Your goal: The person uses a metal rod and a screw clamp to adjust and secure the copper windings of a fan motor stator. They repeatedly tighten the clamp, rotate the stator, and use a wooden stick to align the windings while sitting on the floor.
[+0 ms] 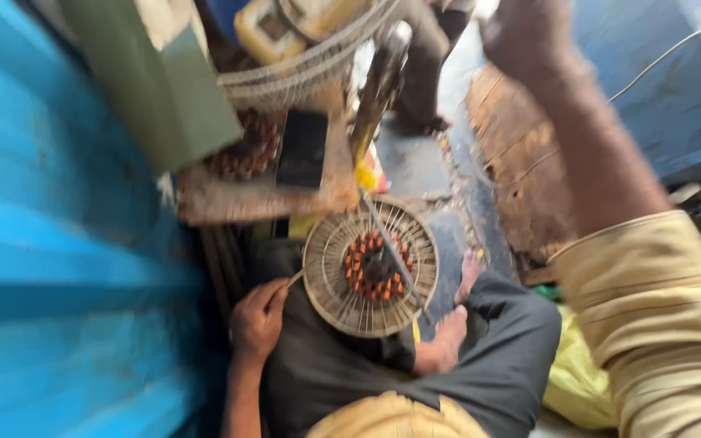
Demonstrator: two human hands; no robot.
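A round wire fan guard (330,255) with a copper-wound stator (376,266) at its middle lies on my lap, tilted. My left hand (257,318) grips the guard's left rim, fingers curled on it. My right hand (519,34) is raised high at the top of the view, blurred, in a tan sleeve; whether it holds anything cannot be told. A thin metal rod (391,243) crosses the guard diagonally. My bare feet (458,316) rest just right of the guard.
A blue corrugated wall (58,243) fills the left. A green board (164,81), a second wire guard (310,69), another copper-wound stator (245,150) and a dark slab (302,146) sit on a worn board ahead. A yellow bag (574,377) lies at right.
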